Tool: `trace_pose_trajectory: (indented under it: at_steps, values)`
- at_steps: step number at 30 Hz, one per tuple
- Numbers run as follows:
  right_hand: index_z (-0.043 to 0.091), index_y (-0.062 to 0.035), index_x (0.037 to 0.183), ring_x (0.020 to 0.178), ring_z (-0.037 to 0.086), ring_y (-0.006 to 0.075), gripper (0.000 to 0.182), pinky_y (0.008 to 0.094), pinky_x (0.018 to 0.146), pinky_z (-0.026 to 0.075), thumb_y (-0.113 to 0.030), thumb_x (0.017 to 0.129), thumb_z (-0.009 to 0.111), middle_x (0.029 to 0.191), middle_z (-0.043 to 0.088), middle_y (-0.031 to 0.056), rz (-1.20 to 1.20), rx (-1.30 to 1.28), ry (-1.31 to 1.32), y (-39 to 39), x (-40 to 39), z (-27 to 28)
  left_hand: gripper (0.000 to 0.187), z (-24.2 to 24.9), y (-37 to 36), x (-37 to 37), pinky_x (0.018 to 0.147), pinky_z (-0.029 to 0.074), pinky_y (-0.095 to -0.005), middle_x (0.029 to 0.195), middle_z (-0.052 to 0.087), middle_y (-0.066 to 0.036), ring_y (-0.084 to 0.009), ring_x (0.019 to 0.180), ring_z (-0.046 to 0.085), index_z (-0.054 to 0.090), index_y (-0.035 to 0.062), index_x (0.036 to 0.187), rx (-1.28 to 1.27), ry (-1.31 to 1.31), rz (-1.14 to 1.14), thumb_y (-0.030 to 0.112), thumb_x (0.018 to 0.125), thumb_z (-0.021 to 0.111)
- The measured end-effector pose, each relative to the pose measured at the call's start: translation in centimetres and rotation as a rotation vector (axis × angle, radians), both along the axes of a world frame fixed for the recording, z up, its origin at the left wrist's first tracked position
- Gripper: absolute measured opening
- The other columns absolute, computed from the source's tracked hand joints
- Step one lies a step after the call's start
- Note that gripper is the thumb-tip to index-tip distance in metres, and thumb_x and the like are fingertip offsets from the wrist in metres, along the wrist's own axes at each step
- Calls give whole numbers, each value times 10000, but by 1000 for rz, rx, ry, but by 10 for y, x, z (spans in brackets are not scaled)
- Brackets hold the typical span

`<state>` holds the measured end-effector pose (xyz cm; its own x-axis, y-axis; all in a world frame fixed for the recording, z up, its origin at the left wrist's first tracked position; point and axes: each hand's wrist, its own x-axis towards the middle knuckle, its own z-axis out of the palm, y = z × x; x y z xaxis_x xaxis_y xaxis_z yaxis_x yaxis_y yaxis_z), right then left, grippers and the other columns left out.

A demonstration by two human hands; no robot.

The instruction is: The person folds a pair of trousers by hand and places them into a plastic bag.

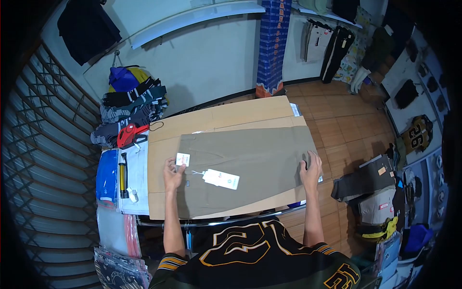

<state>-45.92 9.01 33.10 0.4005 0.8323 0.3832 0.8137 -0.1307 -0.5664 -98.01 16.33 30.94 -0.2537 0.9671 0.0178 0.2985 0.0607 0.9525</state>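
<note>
A pair of folded olive-khaki trousers (260, 154) lies flat on a cardboard sheet, its waist end to the left. A white printed label (183, 159) sits at the waist. White hang tags (221, 179) on a string rest on the fabric. My left hand (173, 174) is at the waist edge, thumb against the label's lower edge and fingers apart from it. At the opposite end, my right hand (312, 169) rests on the trousers near their right edge, thumb and fingers spread. Neither hand visibly grips the fabric.
Beneath the trousers is the cardboard (216, 118). A red tool (130, 136), a yellow-black hand pump (123, 176) and a blue package (107, 176) lie to the left. Folded clothes (132, 108) are stacked behind them. More trousers (365, 179) lie at right, beyond the tiled floor (346, 125).
</note>
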Motion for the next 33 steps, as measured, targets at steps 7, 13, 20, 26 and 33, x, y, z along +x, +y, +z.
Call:
trace_pose_trajectory:
  at_steps: [7,13,20,26,33]
  values:
    - [550,-120,1404,1431,328,437,569,728,1115,187,-275,879,705,1523,439,194,-51,-234,-87,-3,-40,2,454,-39,-2,-118,736,510,-342,853,692,-95,-167,817,652,563,41,1226,91,305,245,111,841,793]
    - [475,-165,1494,1486,192,483,652,771,1114,71,-451,927,625,1602,313,208,42,-358,-196,8,-92,-4,370,-6,-22,-150,748,499,-429,861,696,-159,-337,810,675,613,85,1158,-35,586,471,140,834,783]
    - [437,-137,1516,1492,127,521,667,788,1097,14,-448,944,583,1620,252,242,111,-369,-155,21,-144,-8,315,-17,-21,-199,728,503,-458,842,701,-158,-349,777,676,651,83,1107,-19,704,584,144,829,786]
    - [413,-118,1528,1487,103,543,693,792,1090,6,-454,944,577,1621,230,264,143,-369,-137,25,-167,-10,316,-20,-18,-223,771,506,-486,915,713,-185,-394,849,677,671,84,1115,-31,776,609,179,836,787]
    - [400,-112,1536,1485,104,549,709,786,1097,31,-468,948,573,1623,217,270,146,-364,-166,30,-186,-15,318,-18,-15,-237,813,509,-470,989,717,-176,-385,925,677,669,97,1137,-114,817,630,186,851,775]
